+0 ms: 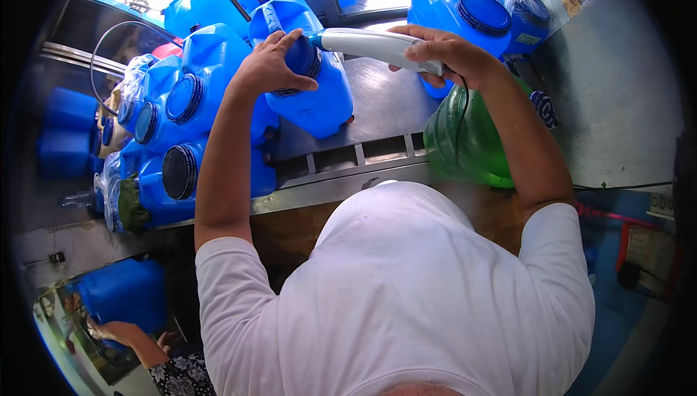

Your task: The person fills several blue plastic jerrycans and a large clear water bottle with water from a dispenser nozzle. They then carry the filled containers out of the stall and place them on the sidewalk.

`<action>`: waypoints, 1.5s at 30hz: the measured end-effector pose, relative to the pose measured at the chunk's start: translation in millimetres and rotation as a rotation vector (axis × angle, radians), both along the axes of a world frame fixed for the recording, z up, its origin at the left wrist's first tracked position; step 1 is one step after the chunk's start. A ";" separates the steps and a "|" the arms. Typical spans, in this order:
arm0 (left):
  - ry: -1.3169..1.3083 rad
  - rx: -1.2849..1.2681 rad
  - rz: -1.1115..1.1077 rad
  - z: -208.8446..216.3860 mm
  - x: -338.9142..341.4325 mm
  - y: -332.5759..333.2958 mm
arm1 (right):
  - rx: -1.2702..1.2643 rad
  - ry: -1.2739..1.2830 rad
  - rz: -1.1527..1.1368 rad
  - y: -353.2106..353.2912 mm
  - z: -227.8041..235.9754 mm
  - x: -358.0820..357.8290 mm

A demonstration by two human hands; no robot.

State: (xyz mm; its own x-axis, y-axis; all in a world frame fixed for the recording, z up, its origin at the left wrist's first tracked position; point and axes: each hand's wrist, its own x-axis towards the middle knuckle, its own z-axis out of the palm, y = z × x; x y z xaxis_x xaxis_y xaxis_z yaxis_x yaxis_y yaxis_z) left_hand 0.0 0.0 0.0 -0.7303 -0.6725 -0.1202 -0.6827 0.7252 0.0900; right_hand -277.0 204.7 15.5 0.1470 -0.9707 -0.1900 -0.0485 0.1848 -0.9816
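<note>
Fingers [279,47] seemingly cover jug cap [303,62]; nozzle [316,38] touching.

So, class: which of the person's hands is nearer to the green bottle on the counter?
Right. The right hand grips the white tool just above the green bottle. The left hand rests on a blue jug's cap, farther off to the left.

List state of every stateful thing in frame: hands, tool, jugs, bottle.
left hand: closed over the cap end of the blue jug
right hand: gripping the white tool
white tool: held level, tip at the jug's mouth, cord hanging down
blue jug: on the metal counter, tilted
stacked blue jugs: on their sides, capped, some bagged
green bottle: beside the right forearm, cap not visible
</note>
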 end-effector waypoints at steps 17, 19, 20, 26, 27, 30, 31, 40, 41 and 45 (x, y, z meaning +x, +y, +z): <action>1.263 0.215 0.120 -117.8 46.9 17.6 | 0.017 0.348 0.103 -60.5 64.8 37.2; 1.212 0.117 0.094 -121.6 46.8 16.0 | 0.018 0.381 0.112 -67.4 70.0 45.6; 1.185 0.078 0.093 -123.0 46.9 15.4 | 0.018 0.397 0.114 -69.3 72.9 48.8; 1.161 -0.013 0.099 -128.3 45.0 19.0 | -0.013 0.432 0.121 -47.0 81.0 36.3; 1.164 -0.033 0.088 -128.3 45.1 19.2 | 0.015 0.465 0.079 -40.9 80.3 31.6; 1.144 -0.074 0.094 -128.0 43.5 21.9 | 0.034 0.441 0.050 -19.6 73.5 19.4; 1.125 -0.098 0.107 -127.6 43.1 22.3 | 0.054 0.427 0.044 -11.8 70.7 16.5; 1.143 -0.174 0.055 -129.8 42.2 19.3 | 0.116 0.361 0.076 17.2 57.7 17.8; 1.149 -0.177 0.039 -130.5 42.6 18.4 | 0.113 0.368 0.088 17.5 58.5 19.9; 1.123 -0.210 0.050 -133.5 44.2 15.5 | 0.106 0.407 0.102 18.5 63.4 30.8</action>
State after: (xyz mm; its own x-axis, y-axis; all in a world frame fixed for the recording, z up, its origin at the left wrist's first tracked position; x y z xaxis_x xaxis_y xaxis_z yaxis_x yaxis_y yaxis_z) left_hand 44.2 15.5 -133.5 -0.3260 -0.6338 0.7014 -0.3215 0.7721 0.5482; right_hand -246.2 223.2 78.8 0.1333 -0.9271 -0.3504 -0.4513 0.2580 -0.8542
